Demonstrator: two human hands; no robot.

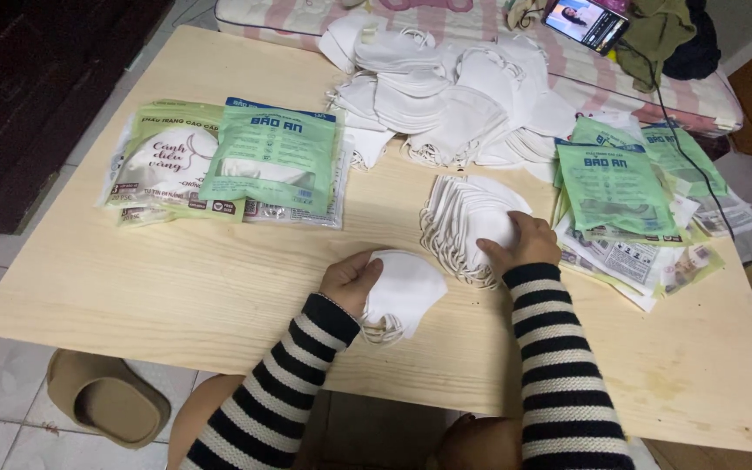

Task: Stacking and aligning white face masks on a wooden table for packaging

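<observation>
Nearest the lens, at 6 o'clock: our two striped sleeves, with a tan slipper (108, 399) on the tiled floor at 8 o'clock. Our left hand (350, 280) is closed on a small stack of white face masks (402, 294), fingers curled over its left edge, stack resting on the wooden table (219, 278) near the front edge. Our right hand (520, 244) lies flat, fingers loosely spread, pressing on a fanned row of white masks (463, 222) at roughly 1 o'clock from the held stack; it grips nothing.

Handling, as we judge it: masks look light, soft, compressible; layers likely to slide on one another, and the ear loops hang free at the lower edge and may snag. Best hold appears to be a pinch across the folded edge, thumb on top, keeping the stack squeezed.

At 12 o'clock, a loose heap of white masks (454, 96). At 10 o'clock, green printed packets (271, 157). At 2 o'clock, more green packets (620, 187) over flat printed sleeves. A lit phone (587, 22) lies on the striped bedding beyond
</observation>
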